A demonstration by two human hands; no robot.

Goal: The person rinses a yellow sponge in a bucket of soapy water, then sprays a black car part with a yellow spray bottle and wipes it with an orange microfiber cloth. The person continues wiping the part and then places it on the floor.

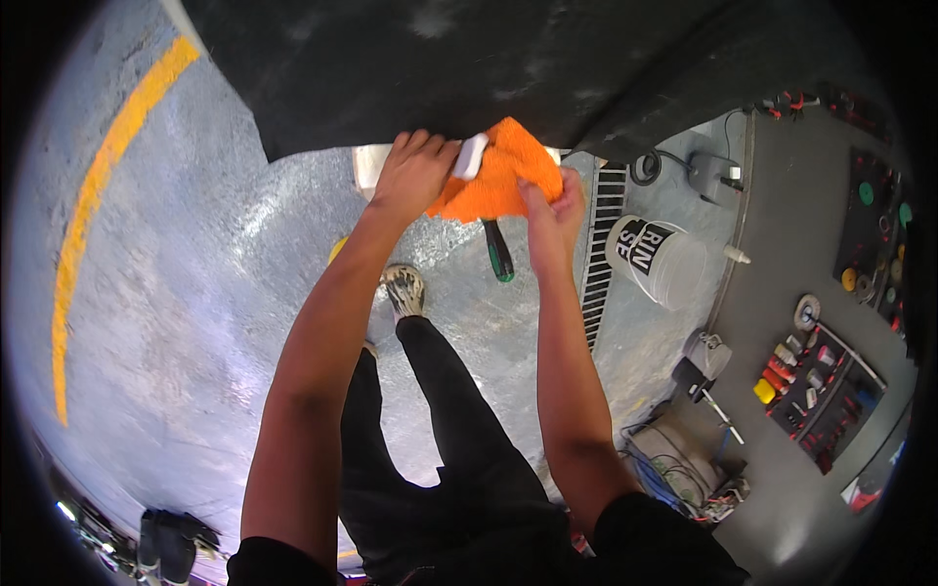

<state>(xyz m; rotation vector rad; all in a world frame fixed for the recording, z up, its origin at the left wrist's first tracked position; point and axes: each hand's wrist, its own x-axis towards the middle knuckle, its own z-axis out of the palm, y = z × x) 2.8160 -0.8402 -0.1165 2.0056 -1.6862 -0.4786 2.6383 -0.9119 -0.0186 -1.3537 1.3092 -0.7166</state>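
My right hand (555, 207) pinches the right side of an orange cloth (508, 176), thumb in front of it. My left hand (418, 174) is closed beside the cloth, its fingers bent. Between this hand and the cloth a small white block-like piece (471, 156) sticks out, apparently in the left hand's grip; its kind is not clear. Both hands are at the lower edge of a large black sheet-like covering (391, 78). Below the cloth shows a black and green handle (500, 256), its upper end hidden. A pale, whitish object (367, 168) shows behind my left wrist.
A white bucket (669, 264) stands to the right, beside a floor drain grate (598, 254). Farther right are a tool board (821, 391), a grey box-shaped device (713, 178) and a machine with cables (679, 464). A yellow line (93, 215) curves across the left floor.
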